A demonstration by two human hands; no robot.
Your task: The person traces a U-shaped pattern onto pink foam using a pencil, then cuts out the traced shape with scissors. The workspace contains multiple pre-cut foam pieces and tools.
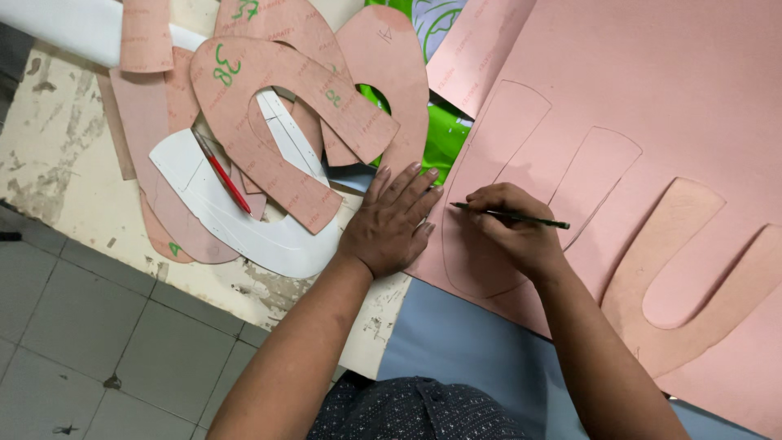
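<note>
Desk [65, 175] with worn, chipped paint, carrying all the work and running out on both sides of the hands. Pink sheet [643, 98], the largest item, lies under the right hand and extends up and away from it; several U-shaped outlines are already drawn on it. U-shaped template [692, 269], pink board, rests flat on the sheet to the outer side of the right hand. Pile of cut shapes [277, 90], pink and white, lies beyond and to the outer side of the left hand, with a red pencil [224, 181] on top. Left hand [391, 224], fingers spread, pressed flat at the sheet's edge, apparently to keep it from sliding. Right hand [513, 228], grip pinched around a dark pencil [513, 216] held low and nearly level, tip on the sheet just beside the left fingertips, near a drawn curve.
</note>
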